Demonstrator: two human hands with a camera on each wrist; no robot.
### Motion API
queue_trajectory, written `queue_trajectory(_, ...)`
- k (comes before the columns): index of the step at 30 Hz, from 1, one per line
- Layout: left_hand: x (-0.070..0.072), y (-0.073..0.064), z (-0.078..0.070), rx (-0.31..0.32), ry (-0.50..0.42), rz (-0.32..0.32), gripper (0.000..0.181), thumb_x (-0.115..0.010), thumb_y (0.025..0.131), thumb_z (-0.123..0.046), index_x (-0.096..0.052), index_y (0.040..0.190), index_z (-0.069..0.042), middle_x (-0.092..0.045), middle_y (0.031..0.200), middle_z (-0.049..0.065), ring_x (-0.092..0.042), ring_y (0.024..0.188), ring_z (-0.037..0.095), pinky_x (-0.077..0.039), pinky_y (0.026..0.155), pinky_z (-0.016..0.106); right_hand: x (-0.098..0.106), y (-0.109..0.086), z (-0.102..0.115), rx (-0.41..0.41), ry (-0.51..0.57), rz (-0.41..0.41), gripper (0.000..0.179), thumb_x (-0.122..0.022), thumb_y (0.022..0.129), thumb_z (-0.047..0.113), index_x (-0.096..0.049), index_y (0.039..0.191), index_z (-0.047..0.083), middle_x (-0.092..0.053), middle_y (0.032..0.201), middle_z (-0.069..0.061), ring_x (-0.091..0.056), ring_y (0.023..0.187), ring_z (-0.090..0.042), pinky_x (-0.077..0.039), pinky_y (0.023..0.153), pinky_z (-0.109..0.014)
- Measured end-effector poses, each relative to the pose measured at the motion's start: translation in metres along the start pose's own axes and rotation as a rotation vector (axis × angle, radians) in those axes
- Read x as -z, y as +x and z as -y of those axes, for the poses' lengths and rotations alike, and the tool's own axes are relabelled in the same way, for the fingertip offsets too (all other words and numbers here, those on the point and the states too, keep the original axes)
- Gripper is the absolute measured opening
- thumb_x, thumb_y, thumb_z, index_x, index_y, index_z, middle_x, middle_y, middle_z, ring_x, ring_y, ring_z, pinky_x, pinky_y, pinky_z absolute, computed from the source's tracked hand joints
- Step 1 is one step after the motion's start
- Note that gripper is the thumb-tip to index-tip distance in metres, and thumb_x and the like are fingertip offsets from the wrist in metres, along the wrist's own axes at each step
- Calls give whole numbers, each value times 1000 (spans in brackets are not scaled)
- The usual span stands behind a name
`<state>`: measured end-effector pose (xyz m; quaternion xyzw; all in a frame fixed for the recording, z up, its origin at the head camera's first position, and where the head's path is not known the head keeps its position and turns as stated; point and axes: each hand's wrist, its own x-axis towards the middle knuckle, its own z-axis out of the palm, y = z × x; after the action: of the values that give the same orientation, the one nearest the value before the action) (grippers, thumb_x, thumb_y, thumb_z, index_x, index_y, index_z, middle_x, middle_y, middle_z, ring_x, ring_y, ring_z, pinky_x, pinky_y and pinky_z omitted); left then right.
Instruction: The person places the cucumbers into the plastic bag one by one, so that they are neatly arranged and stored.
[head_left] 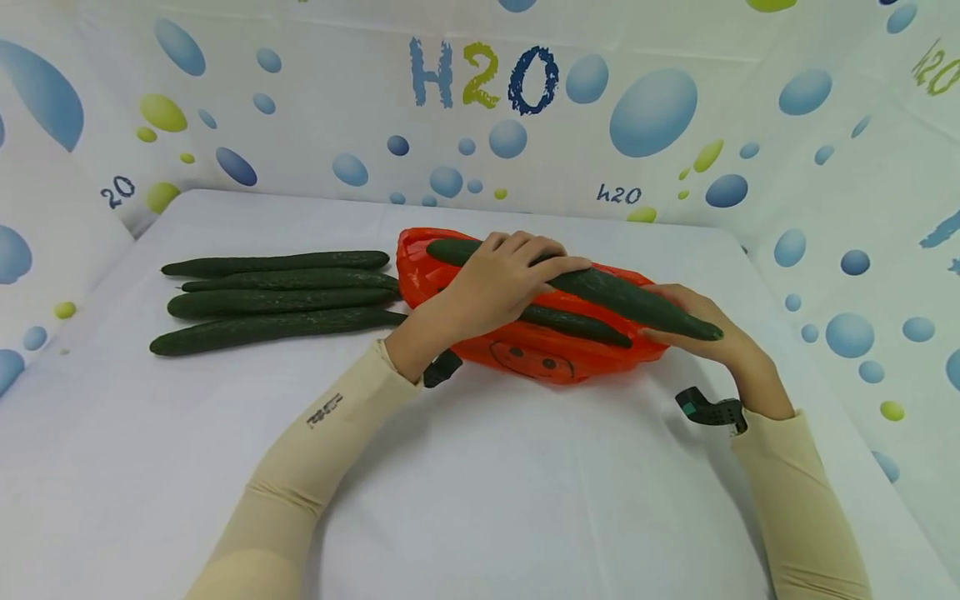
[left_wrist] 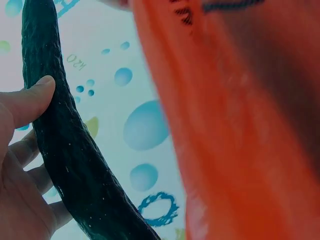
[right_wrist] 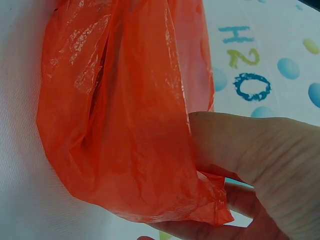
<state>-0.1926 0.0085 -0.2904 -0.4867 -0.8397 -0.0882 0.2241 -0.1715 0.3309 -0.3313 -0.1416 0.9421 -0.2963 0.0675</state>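
My left hand [head_left: 504, 279] grips a long dark green cucumber [head_left: 626, 296] around its middle, thumb on one side and fingers on the other in the left wrist view. The cucumber slants over a red plastic bag [head_left: 540, 354] with a smiling face printed on it. A second cucumber [head_left: 577, 323] lies in the bag's opening, partly hidden by my left hand. At the bag's right end my right hand [head_left: 693, 321] pinches the plastic, its thumb inside the rim and fingers outside in the right wrist view.
Several cucumbers [head_left: 285, 302] lie side by side on the white tablecloth [head_left: 487, 500], left of the bag, their right ends close to it. Behind stands a white backdrop [head_left: 300, 150] with blue and green spots. Each wrist carries a small black camera [head_left: 708, 408].
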Motion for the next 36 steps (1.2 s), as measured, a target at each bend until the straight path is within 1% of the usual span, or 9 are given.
queue_trajectory(4, -9, -2, -2, 6, -83, 42, 47, -61, 97, -24, -49, 143, -22, -58, 131, 6, -55, 121, 25, -45, 99, 41, 1, 0, -3, 92, -26, -23, 51, -64, 90, 1, -45, 136, -9, -44, 137, -34, -39, 126, -51, -34, 100, -70)
queue_trajectory(6, -13, -3, -2, 14, -112, 64, 48, -62, 97, -24, -49, 143, -22, -58, 132, 6, -55, 121, 25, -44, 100, 41, 1, -1, -2, 105, -40, -26, 50, -62, 90, -3, -44, 136, -10, -42, 138, -35, -37, 127, -53, -32, 101, -71)
queue_trajectory(12, -24, -8, 0, 44, -117, 136, 48, -61, 98, -26, -48, 144, -22, -57, 133, 6, -55, 120, 25, -45, 97, 39, 3, -2, 2, 50, -10, -1, 58, -66, 90, 2, -41, 141, -8, -40, 142, -32, -38, 127, -50, -35, 101, -68)
queue_trajectory(15, -28, -11, 2, 62, -120, 174, 48, -60, 98, -26, -47, 144, -22, -57, 132, 6, -55, 119, 25, -46, 95, 39, 3, -2, 3, 29, -9, 14, 61, -67, 89, 2, -39, 142, -7, -39, 143, -31, -38, 127, -49, -37, 100, -67)
queue_trajectory(19, -31, -14, 4, 98, -143, 223, 49, -59, 99, -25, -46, 145, -22, -56, 134, 7, -54, 120, 26, -47, 96, 41, 4, -3, 5, 15, -18, 21, 62, -66, 88, -1, -39, 143, -6, -39, 143, -32, -38, 127, -50, -38, 99, -67)
queue_trajectory(24, -34, -19, 7, 161, -206, 260, 49, -59, 99, -22, -45, 146, -21, -55, 134, 8, -53, 121, 27, -46, 100, 45, 5, -4, 5, -5, -24, 22, 64, -65, 87, -3, -38, 145, -4, -37, 145, -31, -37, 129, -50, -41, 97, -66)
queue_trajectory(28, -38, -21, 9, 192, -217, 282, 49, -57, 100, -22, -44, 147, -20, -56, 132, 9, -53, 120, 27, -46, 99, 46, 7, -4, 4, -15, -26, 16, 65, -67, 88, 1, -38, 146, -2, -38, 145, -29, -39, 127, -48, -47, 92, -63)
queue_trajectory(31, -40, -22, 10, 212, -222, 305, 49, -57, 100, -23, -44, 147, -20, -56, 131, 9, -53, 119, 27, -46, 99, 47, 8, -5, 5, -12, -26, 9, 65, -68, 89, 4, -38, 145, -2, -39, 144, -29, -40, 126, -48, -48, 91, -62)
queue_trajectory(36, -41, -23, 10, 254, -248, 371, 48, -58, 99, -22, -46, 145, -20, -57, 129, 9, -52, 119, 28, -45, 100, 49, 8, -7, 5, -9, -30, -2, 64, -69, 89, 6, -39, 145, -3, -40, 143, -29, -42, 124, -48, -48, 91, -62)
